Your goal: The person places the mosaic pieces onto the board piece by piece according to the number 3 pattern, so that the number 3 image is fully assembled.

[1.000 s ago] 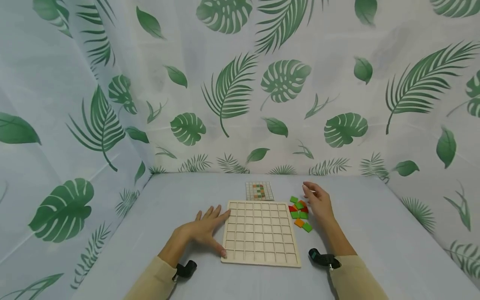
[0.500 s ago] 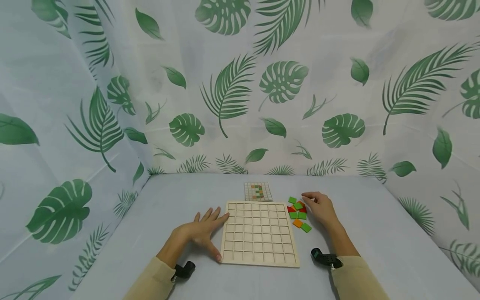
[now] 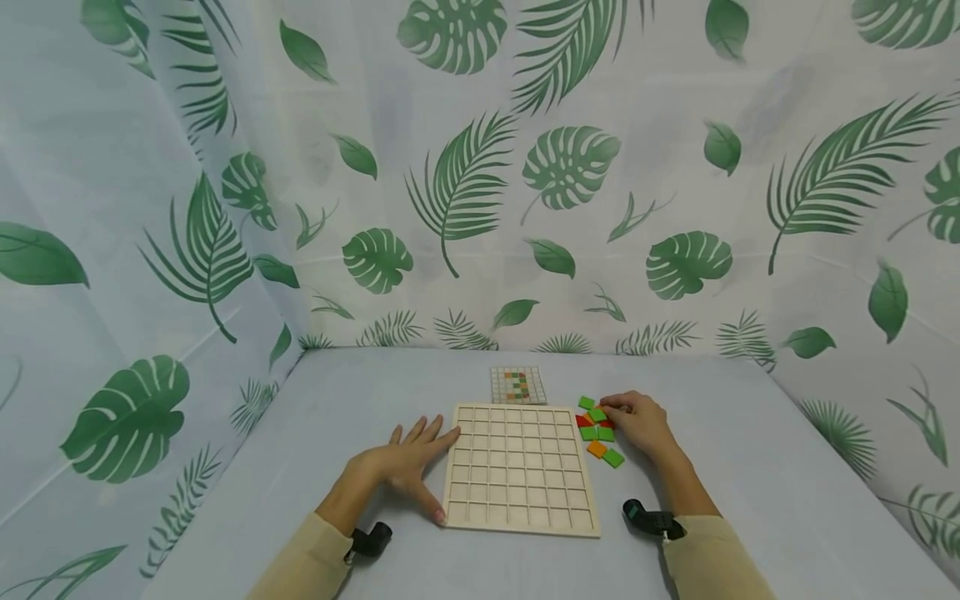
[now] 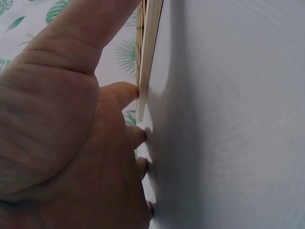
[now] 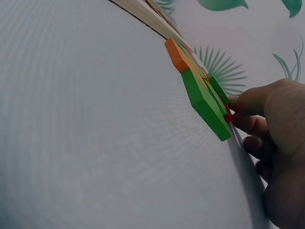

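Head view: left hand is lying spread, touching the left edge of the board, probably steadying it. Tiles are lying by its right edge, seemingly for reach; right hand is resting curled there, cannot tell if pinching one.

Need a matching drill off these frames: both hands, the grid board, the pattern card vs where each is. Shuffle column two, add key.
1. left hand
2. right hand
3. grid board
4. pattern card

A. just past the grid board's far edge
B. at the coloured tiles
C. plain pale wood, between the hands
D. at the grid board's left edge, fingers spread

Pairs: 1-D, 2-B, 3-C, 4-A
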`<state>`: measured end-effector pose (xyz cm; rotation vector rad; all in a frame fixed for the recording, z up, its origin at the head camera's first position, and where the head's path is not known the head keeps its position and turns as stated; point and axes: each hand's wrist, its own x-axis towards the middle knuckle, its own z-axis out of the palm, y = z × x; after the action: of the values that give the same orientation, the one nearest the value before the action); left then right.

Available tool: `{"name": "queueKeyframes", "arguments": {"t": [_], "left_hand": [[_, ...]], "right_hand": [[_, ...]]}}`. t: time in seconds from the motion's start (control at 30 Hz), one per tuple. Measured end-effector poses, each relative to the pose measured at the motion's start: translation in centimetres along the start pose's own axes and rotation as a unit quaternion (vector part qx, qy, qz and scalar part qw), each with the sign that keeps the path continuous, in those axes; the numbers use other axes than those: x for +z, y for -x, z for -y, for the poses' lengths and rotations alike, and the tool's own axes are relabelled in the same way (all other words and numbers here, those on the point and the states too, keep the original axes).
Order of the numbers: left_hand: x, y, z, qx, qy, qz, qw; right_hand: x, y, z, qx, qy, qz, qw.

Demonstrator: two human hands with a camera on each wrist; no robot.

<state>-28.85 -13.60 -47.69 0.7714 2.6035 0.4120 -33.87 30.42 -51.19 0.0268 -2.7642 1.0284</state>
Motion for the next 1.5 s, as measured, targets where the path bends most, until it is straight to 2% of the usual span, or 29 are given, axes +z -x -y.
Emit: {"name": "queueKeyframes", "arguments": {"t": [0.13,0.33,0.47,0.83,1.1,1.5], "left_hand": [[0.1,-0.1,0.0,0.001,0.000,-0.002,1.0000],[0.1,-0.1,0.2,0.005,-0.001,0.001,1.0000],[0.2,-0.2,0.3,0.008,-0.001,0.001,1.0000],[0.3,-0.3,0.5,0.007,0.001,0.000,1.0000],[0.3,-0.3,0.5,-0.003,0.001,-0.004,1.0000],[0.3,-0.3,0.6,0.006,0.007,-0.005,0.9999]], "right_hand": [[0.2,0.0,-0.1,-0.008,0.012,-0.005,0.9999],[0.3,0.0,0.1,-0.048,0.052,-0.017,0.9973],[0.4,0.0,0.2,-0.054,0.063,-0.019,0.9964],[0.6,0.4,1.1,-0.021,0.088,-0.026,0.9956],[0.4,0.4,1.4,-0.020,0.073,-0.035,0.9965],[0.0,0.4,1.4,0.019,0.081,-0.038,0.9958]]}}
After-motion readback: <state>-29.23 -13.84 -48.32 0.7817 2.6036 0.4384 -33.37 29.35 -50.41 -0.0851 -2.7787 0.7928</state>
